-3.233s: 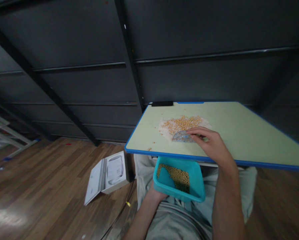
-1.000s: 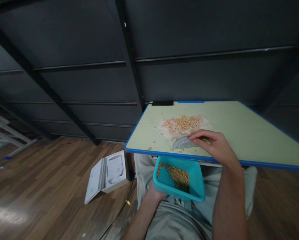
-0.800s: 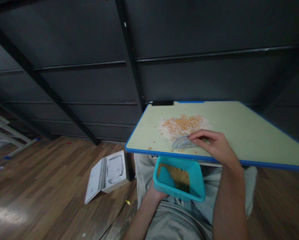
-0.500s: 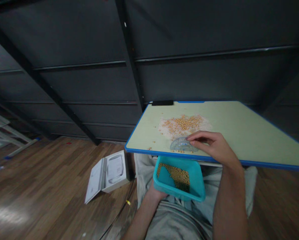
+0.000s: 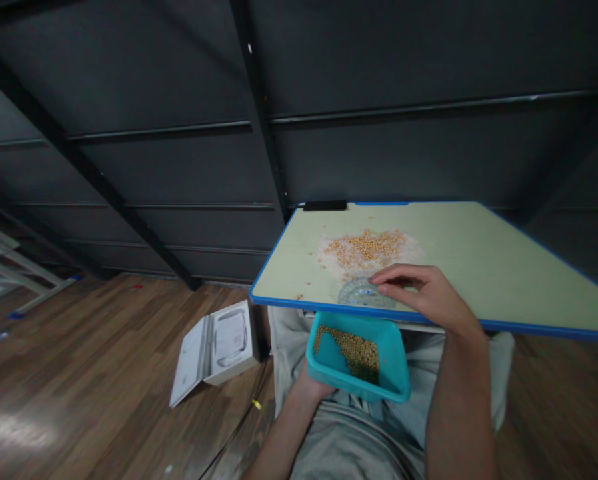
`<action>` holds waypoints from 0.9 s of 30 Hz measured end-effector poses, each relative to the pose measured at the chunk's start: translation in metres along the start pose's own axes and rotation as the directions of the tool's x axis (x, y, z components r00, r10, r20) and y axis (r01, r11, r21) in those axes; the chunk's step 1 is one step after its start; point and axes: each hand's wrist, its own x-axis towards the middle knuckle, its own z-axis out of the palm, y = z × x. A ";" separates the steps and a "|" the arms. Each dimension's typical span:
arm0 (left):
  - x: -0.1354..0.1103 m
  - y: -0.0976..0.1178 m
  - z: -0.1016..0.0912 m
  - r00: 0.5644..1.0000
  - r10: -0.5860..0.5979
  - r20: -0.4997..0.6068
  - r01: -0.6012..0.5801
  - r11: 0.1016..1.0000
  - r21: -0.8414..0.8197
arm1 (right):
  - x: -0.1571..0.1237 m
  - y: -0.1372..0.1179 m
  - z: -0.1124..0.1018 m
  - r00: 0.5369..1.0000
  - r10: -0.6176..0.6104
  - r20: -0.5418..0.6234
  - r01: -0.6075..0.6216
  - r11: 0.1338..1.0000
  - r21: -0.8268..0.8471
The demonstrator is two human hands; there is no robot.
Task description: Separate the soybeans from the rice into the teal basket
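Note:
My right hand [image 5: 426, 295] pinches a clear plastic protractor [image 5: 361, 294] and holds it flat near the front edge of the pale green table [image 5: 489, 260]. Just behind it lies a heap of yellow beans mixed with white grains [image 5: 366, 248]. Below the table edge, my left hand [image 5: 311, 387] holds a teal plastic basket [image 5: 393, 373] from underneath; its fingers are hidden. The basket holds a pile of yellow beans [image 5: 356, 350].
A few stray beans [image 5: 299, 297] lie on the table's left part. A black flat object [image 5: 325, 206] sits at the table's far edge. An open white box [image 5: 213, 347] and a cable [image 5: 249, 413] lie on the wooden floor to the left. Dark wall behind.
My right hand has dragged the protractor from the bean heap toward the front edge above the basket. The beans ahead of it are gone from the edge. The basket stays still.

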 end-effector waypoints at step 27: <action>-0.009 0.005 0.024 1.000 -0.020 -0.019 0.021 0.999 0.025 | 0.007 0.016 0.002 0.936 -0.056 -0.347 -0.005 0.985 -0.172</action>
